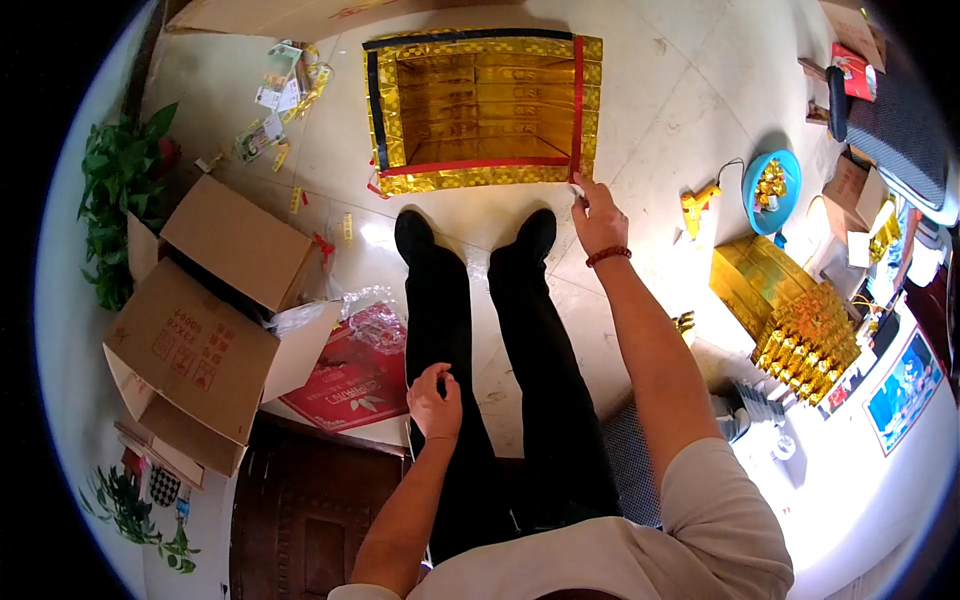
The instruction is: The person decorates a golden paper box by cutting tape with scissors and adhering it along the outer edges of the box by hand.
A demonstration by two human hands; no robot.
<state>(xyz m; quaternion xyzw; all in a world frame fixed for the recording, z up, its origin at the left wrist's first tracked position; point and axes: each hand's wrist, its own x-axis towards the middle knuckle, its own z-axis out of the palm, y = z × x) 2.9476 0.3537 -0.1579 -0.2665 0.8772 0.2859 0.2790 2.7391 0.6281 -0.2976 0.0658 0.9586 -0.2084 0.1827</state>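
Observation:
A gold foil-covered box point(480, 178) lies on the floor in front of my feet, its opening facing up. Red tape point(578, 110) runs along its right and near rims, black tape point(470, 36) along the far and left ones. My right hand point(601, 218), with a red bead bracelet at the wrist, reaches to the near right corner. Its fingertips close on the end of the red tape there. Above my left thigh, my left hand point(437, 405) is curled, thumb and finger pinched together. Whatever it may hold is too small to make out.
Cardboard boxes point(200, 350) and a red bag point(350, 375) lie at left beside plants point(125, 200). Banknote-like papers point(285, 80) are scattered far left. At right are a yellow glue gun point(697, 208), a blue basin point(788, 165) and a gold stepped piece point(765, 280).

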